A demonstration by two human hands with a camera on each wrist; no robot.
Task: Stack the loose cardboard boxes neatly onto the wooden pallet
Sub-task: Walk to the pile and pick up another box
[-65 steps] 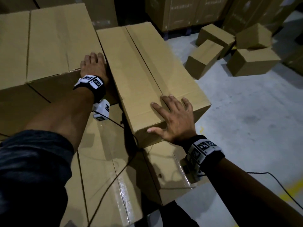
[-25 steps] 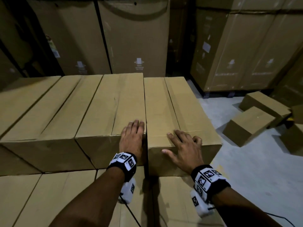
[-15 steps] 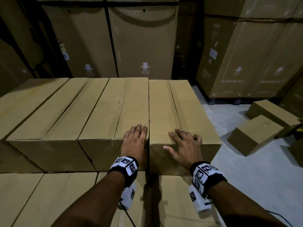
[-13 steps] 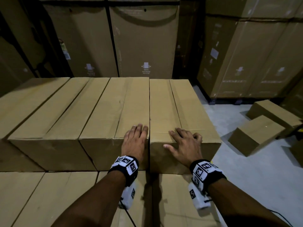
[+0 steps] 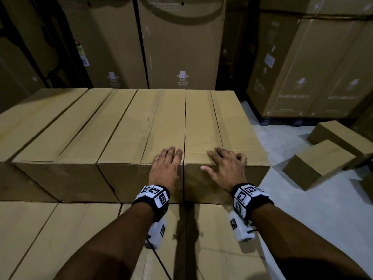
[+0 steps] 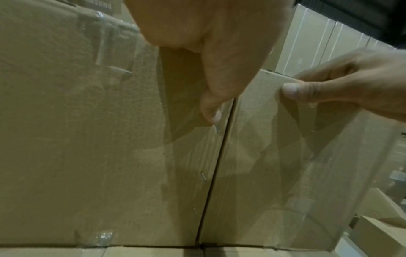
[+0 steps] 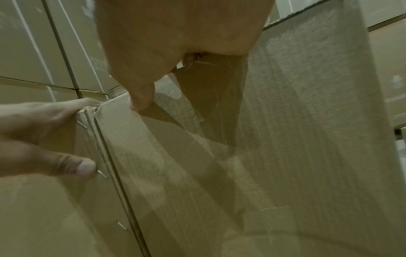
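So you're squaring the end box (image 5: 220,126) against its neighbour (image 5: 145,126), left hand (image 5: 164,168) and right hand (image 5: 224,170) flat, fingers spread, gripping nothing; next, grab a loose box (image 5: 316,162).

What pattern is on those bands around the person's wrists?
Black-and-white square code markers on the black wristbands, clearest in the head view.

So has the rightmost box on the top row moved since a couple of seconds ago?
Yes. The rightmost box was angled away from its neighbour; now it sits flush and parallel against it.
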